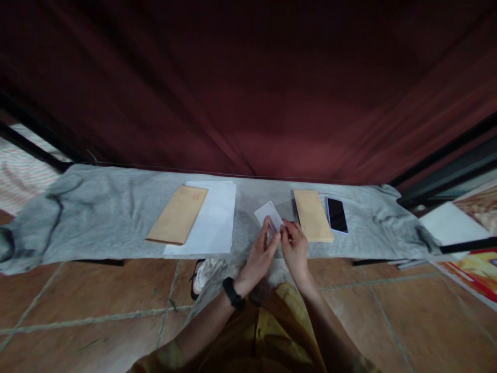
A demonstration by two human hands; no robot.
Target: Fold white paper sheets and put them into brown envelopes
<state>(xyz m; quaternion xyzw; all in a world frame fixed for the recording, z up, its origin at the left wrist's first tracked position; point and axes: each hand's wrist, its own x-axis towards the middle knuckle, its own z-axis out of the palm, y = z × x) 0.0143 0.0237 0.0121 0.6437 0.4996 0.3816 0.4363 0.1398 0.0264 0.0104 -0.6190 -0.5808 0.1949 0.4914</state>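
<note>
A small folded sheet of white paper (269, 211) is held over the middle of the cloth-covered bench. My left hand (261, 253) has its fingers closed on the lower left side of the paper. At the lower right edge, my right hand (294, 246) pinches it between thumb and fingers. Just right of that hand lies a stack of brown envelopes (313, 215). To the left, another brown envelope (180, 213) rests partly over several white sheets (219, 220).
A phone (337, 215) lies right of the envelope stack on the grey cloth (112, 207). Behind the bench hangs a dark red curtain (248, 103). Black metal bars (446, 155) frame both sides. Brown floor tiles (116, 295) show below.
</note>
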